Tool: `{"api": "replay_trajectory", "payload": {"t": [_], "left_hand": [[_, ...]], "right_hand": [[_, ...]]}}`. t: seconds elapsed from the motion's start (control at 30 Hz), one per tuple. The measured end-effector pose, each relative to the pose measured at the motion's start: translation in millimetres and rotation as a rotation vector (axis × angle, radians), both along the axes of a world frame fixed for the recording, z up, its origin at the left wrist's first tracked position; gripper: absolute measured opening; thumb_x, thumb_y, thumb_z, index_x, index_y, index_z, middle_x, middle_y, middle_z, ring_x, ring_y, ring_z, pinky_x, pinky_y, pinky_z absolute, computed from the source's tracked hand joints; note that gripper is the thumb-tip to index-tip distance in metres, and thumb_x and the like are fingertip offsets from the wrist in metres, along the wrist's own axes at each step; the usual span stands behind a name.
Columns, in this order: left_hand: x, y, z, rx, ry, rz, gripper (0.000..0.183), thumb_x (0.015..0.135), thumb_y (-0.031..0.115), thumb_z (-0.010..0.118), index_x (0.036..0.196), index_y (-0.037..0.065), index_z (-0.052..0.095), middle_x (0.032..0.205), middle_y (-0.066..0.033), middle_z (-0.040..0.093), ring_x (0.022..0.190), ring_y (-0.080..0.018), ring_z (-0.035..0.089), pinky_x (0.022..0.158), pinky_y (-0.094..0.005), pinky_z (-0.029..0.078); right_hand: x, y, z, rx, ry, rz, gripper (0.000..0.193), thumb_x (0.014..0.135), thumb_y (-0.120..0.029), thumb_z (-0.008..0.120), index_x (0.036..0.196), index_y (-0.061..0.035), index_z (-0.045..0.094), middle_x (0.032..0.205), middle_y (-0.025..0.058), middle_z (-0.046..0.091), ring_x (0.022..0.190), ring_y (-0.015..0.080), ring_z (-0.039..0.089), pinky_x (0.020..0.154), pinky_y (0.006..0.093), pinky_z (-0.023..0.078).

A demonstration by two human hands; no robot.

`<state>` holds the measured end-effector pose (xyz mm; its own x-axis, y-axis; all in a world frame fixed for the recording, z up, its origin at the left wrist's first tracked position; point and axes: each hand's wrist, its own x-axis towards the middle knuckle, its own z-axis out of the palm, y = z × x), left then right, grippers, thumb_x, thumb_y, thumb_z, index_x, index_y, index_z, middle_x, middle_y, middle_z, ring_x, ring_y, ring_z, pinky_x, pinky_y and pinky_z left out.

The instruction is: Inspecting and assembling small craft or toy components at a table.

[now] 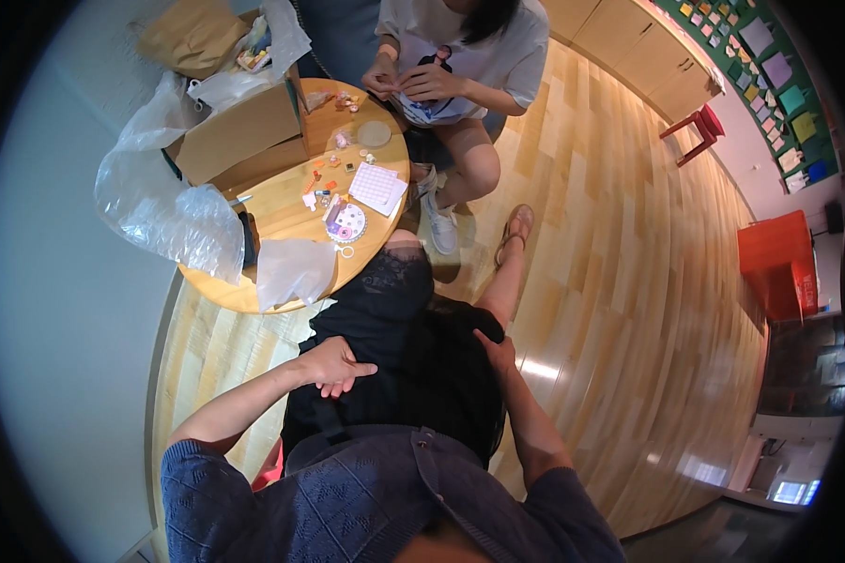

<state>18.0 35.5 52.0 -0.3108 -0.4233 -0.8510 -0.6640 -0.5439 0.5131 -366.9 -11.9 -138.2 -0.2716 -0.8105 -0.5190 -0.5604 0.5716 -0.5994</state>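
My left hand (pixel 336 366) rests on the black skirt (pixel 422 375) over my lap, thumb stretched out and apart from the loosely bent fingers. It holds nothing that I can see. On the right side of the lap lies my right hand (pixel 498 351), its thumb on the skirt and its other fingers mostly hidden along the thigh. Ahead, on the round wooden table (pixel 282 220), stand a small white decorated round piece (pixel 347 223) and a pad of gridded paper (pixel 377 188). Small colourful pieces (pixel 319 178) lie scattered around them.
A cardboard box (pixel 239 136) with clear plastic wrap (pixel 164 202) takes up the table's left side. A translucent bag (pixel 296 270) hangs over the near edge. Across sits another person (pixel 460 84), both hands together on something small. A red stool (pixel 695 127) stands far right.
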Motion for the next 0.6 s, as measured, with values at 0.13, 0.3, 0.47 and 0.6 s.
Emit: {"api": "replay_trajectory", "payload": {"t": [0.13, 0.3, 0.47, 0.6], "left_hand": [[-1.2, 0.0, 1.4, 0.012, -0.01, 0.015, 0.059, 0.092, 0.048, 0.064, 0.055, 0.002, 0.061, 0.052, -0.0092, 0.061, 0.039, -0.0156, 0.058, 0.038, -0.0262, 0.043], [-1.8, 0.8, -0.7, 0.017, -0.019, 0.014, 0.059, 0.092, 0.047, 0.064, 0.055, 0.002, 0.062, 0.052, -0.0094, 0.062, 0.039, -0.0155, 0.058, 0.037, -0.0257, 0.043], [-2.6, -2.5, -1.7, 0.013, -0.021, 0.009, 0.059, 0.092, 0.048, 0.064, 0.055, 0.002, 0.062, 0.052, -0.0098, 0.062, 0.038, -0.0157, 0.059, 0.037, -0.0256, 0.043], [-2.3, -4.3, -1.3, 0.012, -0.018, 0.011, 0.059, 0.093, 0.047, 0.064, 0.055, 0.002, 0.062, 0.052, -0.0101, 0.062, 0.038, -0.0158, 0.059, 0.037, -0.0257, 0.043]], "right_hand": [[4.3, 1.6, 8.0, -0.012, -0.009, -0.019, 0.092, 0.066, -0.063, 0.081, 0.116, 0.0117, 0.062, 0.111, 0.0286, 0.068, 0.107, 0.0366, 0.067, 0.091, 0.0409, 0.053], [10.4, 2.6, 23.2, -0.049, -0.035, -0.028, 0.097, 0.065, -0.064, 0.082, 0.12, 0.0116, 0.059, 0.116, 0.0293, 0.065, 0.111, 0.0375, 0.064, 0.095, 0.0416, 0.051], [9.0, -0.3, 24.1, -0.037, -0.051, -0.028, 0.098, 0.064, -0.064, 0.082, 0.123, 0.0109, 0.058, 0.119, 0.0291, 0.064, 0.113, 0.0382, 0.063, 0.097, 0.042, 0.05], [7.6, -2.2, 20.3, -0.038, -0.047, -0.03, 0.098, 0.063, -0.063, 0.083, 0.122, 0.0107, 0.058, 0.119, 0.0286, 0.064, 0.113, 0.0378, 0.064, 0.097, 0.0415, 0.05]]}}
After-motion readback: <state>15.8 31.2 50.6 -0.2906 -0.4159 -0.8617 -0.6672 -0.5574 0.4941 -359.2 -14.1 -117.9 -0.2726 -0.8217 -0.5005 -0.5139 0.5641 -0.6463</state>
